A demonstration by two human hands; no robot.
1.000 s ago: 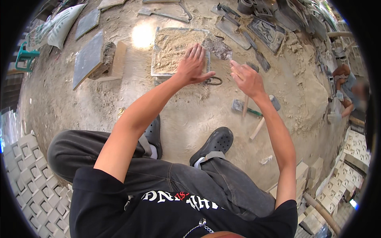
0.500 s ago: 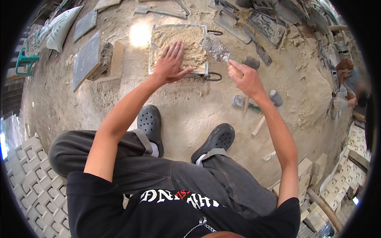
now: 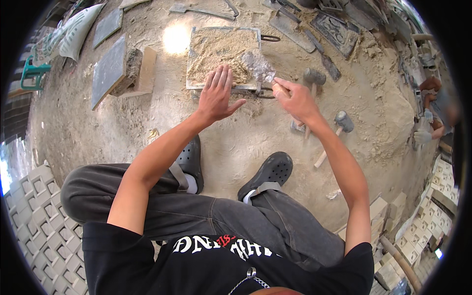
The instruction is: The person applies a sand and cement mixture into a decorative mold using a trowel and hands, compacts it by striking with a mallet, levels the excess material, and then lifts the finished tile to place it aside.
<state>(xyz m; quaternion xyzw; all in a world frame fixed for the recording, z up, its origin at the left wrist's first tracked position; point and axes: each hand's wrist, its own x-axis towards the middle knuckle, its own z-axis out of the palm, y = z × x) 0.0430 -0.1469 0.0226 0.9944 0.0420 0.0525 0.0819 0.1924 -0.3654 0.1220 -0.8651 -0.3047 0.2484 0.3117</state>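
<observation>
A square metal mould frame [image 3: 189, 64] with loop handles on its right side lies on the ground, filled with damp sandy mix [image 3: 216, 46]. My left hand [image 3: 215, 96] is open, fingers stretched out, its fingertips at the near edge of the mix. In my right hand [image 3: 296, 100] is the handle of a trowel [image 3: 259, 67]; the caked blade rests over the right part of the frame. Beneath and beside my right hand lie a mallet with a dark head [image 3: 313, 76] and another mallet [image 3: 343, 122], both with wooden handles.
A grey slab [image 3: 109, 73] leans against a block on the left, near a green stool [image 3: 33, 73] and a white sack [image 3: 78, 32]. Shovel-like tools [image 3: 292, 32] and a patterned plate [image 3: 334, 33] lie at the far right. Another person's gloved hand [image 3: 423, 136] shows at the right edge.
My left hand has drawn back toward me, from the middle of the mix to its near edge. The trowel has moved down and left over the frame's right part.
</observation>
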